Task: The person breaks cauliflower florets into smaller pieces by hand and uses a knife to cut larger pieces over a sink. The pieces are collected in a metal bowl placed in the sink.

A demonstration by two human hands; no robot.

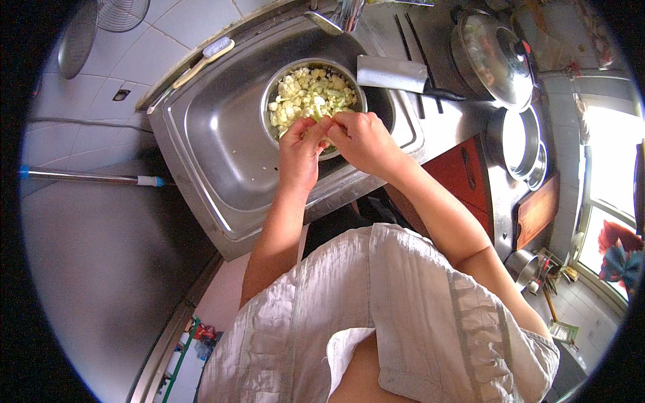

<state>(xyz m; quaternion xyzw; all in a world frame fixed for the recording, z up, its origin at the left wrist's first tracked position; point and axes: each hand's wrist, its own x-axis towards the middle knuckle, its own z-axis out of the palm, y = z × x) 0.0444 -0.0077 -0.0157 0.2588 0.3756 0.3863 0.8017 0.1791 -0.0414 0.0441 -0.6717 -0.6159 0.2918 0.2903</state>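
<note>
My left hand (301,153) and my right hand (364,142) meet over the near rim of a round metal bowl (263,113). Their fingertips pinch a small cauliflower floret (318,103) by its pale green stem; part of it is hidden by the fingers. Many cut cauliflower florets (292,88) fill the bowl, which stands in the right part of a stainless steel sink (221,146). Just right of the bowl, a cleaver (390,74) lies across the sink's edge, its black handle pointing right.
Two dark chopsticks (402,38) lie by the cleaver. Farther right are a pan with a glass lid (496,55), a metal pot (496,136) and a wooden cutting board (536,214). A scrubbing brush (206,60) rests on the sink's back ledge. A metal pole (85,175) extends at left.
</note>
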